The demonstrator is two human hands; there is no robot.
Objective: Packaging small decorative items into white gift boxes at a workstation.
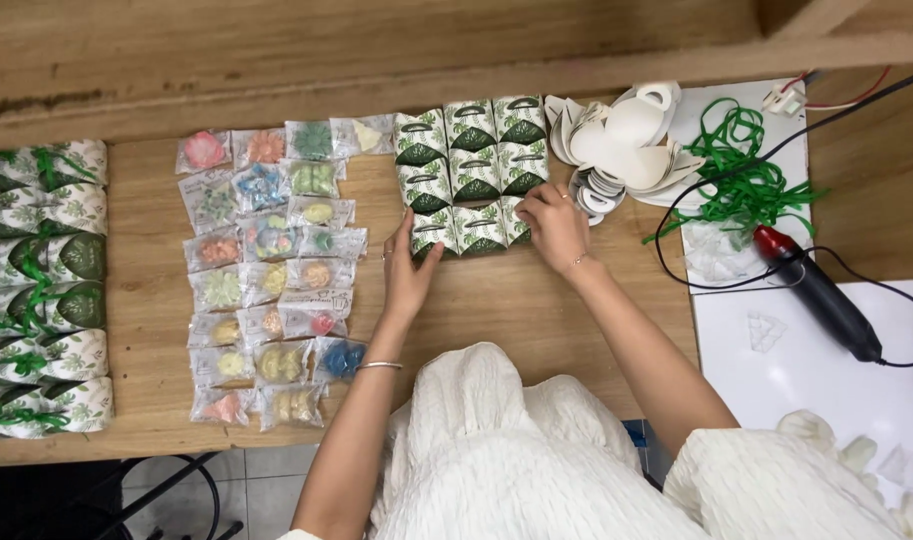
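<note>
Several small white boxes with green leaf print stand in a tight grid at the back middle of the wooden table. My left hand rests flat against the left side of the nearest row, fingers touching the front left box. My right hand presses on the right end of that row, on the front right box. Neither hand has a box lifted.
Several clear packets of coloured paper flowers lie in rows to the left. Finished leaf-print boxes tied with green ribbon line the far left. Flat white box blanks, loose green ribbon and a glue gun with cables sit right.
</note>
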